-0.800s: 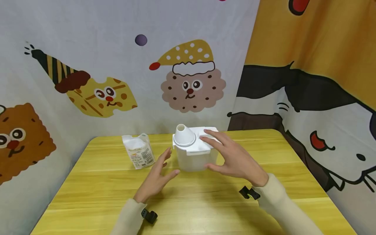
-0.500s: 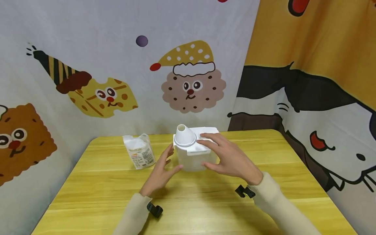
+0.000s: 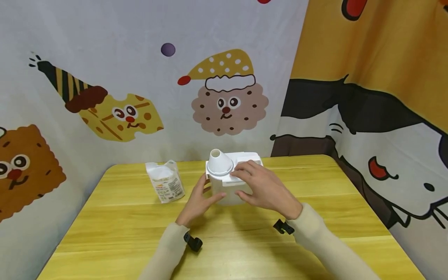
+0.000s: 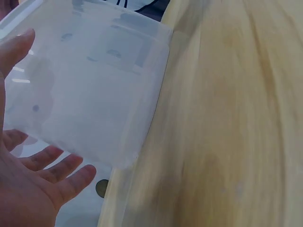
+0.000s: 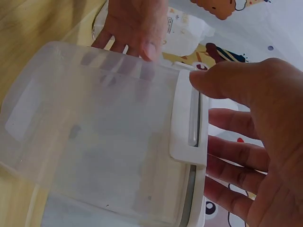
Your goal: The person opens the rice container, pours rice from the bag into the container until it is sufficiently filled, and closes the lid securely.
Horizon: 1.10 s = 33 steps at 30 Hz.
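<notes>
A translucent plastic storage container (image 3: 229,194) stands on the table, with a white lid (image 3: 250,156). A white cone-shaped cap (image 3: 218,164) rises from the lid's left part. Along the container's left side lies my left hand (image 3: 196,201), its fingers extended and its thumb across the front corner. My right hand (image 3: 267,189) is over the front right of the lid. In the right wrist view, its thumb tip is at the white front latch (image 5: 187,118), while the fingers reach over the lid's top. Through the clear wall no contents stand out.
A white printed bag (image 3: 166,182) stands upright to the left of the container. The wooden table (image 3: 122,233) ends at a back edge close behind both. A cartoon-patterned curtain (image 3: 140,77) hangs behind and to the right.
My left hand has moved right and forward to the container's left side. The right hand has shifted left over the lid, its fingers drawing in near the front latch. The container stays put.
</notes>
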Tool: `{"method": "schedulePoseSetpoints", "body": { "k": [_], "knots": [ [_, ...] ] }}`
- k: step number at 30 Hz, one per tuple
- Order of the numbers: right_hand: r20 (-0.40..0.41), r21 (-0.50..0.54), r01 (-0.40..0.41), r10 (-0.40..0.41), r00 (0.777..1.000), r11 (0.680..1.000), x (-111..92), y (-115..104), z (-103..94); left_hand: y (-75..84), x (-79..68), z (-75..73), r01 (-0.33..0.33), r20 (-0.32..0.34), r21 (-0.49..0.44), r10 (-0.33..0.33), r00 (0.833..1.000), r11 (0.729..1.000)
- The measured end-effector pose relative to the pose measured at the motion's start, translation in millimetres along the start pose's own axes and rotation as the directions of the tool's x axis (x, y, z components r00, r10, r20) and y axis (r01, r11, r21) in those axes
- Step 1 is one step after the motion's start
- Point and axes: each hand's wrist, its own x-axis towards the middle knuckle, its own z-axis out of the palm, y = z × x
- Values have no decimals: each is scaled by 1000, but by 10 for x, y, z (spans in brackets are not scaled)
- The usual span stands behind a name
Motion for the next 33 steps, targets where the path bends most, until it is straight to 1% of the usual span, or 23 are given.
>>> {"method": "schedulePoseSetpoints", "body": {
  "k": [6,8,9,11,17,21,26,30,33],
  "knots": [
    [-9,-53,9,-9,1000,999,52,-6,48,59,27,25,7,-35,-8,-8,999,1000],
    [-14,-86,16,-17,1000,996,73,-12,55,60,32,23,18,-41,-10,-19,999,1000],
    [-17,-104,21,-23,1000,994,83,-15,56,31,37,20,12,-44,-8,-12,999,1000],
    [-22,-136,29,-33,999,990,99,-20,57,24,41,14,16,-50,-5,-17,999,1000],
    [-30,-195,33,-39,999,980,87,-5,100,8,47,6,29,-46,-1,-29,999,1000],
    [-34,-225,50,-59,998,973,86,22,131,-12,61,3,33,-48,1,-33,998,999],
    [-46,-252,58,-71,996,966,100,31,172,-23,34,-2,45,-58,-12,-46,997,999],
    [-54,-277,74,-92,994,958,125,37,169,-20,34,23,56,-60,-35,-58,997,998],
    [-40,-303,97,-114,993,948,140,35,141,-19,43,46,61,-62,-44,-64,996,997]
  ]
}}
